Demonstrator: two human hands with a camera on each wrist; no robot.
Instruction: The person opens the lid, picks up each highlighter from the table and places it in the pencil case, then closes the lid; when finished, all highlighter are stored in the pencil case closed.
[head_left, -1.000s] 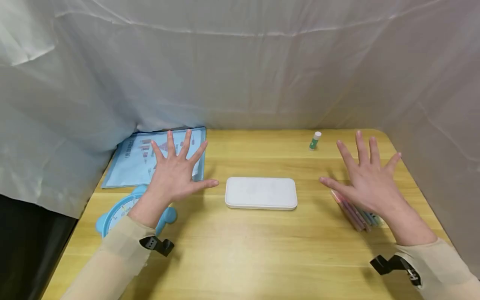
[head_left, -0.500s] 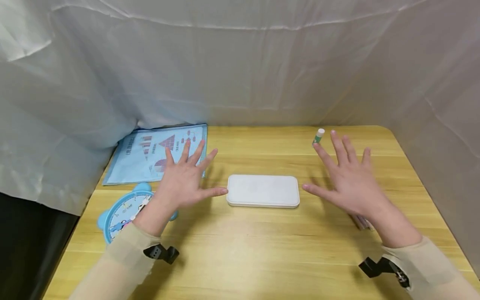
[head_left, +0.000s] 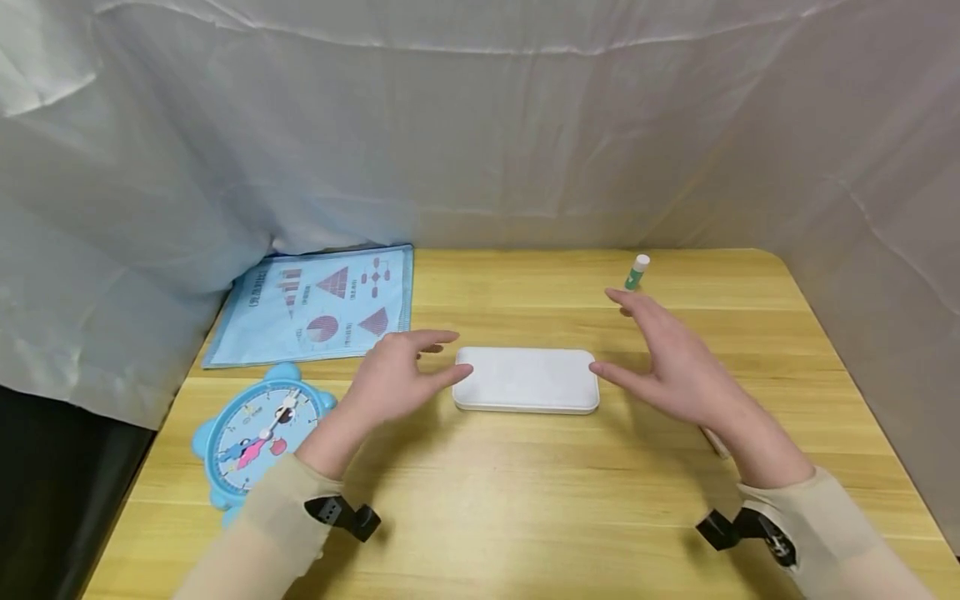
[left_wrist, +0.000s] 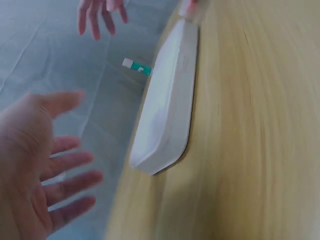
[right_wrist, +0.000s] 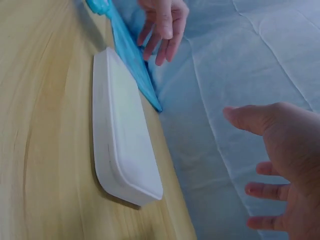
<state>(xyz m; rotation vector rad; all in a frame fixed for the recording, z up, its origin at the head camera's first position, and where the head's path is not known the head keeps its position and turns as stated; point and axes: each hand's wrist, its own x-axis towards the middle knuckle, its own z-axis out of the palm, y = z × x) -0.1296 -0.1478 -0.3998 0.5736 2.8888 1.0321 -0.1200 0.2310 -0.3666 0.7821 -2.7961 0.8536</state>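
A flat white case (head_left: 527, 380) with rounded corners lies in the middle of the wooden table. My left hand (head_left: 395, 377) hovers at its left end, fingers extended and thumb apart; its thumb tip overlaps the case's corner in the head view. On the other side my right hand (head_left: 678, 362) is held up at the right end, palm facing inward, thumb tip at the case's edge in that view. Both wrist views show a gap between the hand and the white case (left_wrist: 165, 95). Neither hand holds anything.
A blue document pouch (head_left: 315, 308) with printed charts lies at the back left. In front of it is a blue toy clock (head_left: 262, 437). A green and white glue stick (head_left: 637, 272) stands at the back right. Pens (head_left: 715, 442) are mostly hidden under the right forearm.
Both hands have moved inward toward the white case and turned from palms down with spread fingers to palms facing each other. The case has stayed in place.
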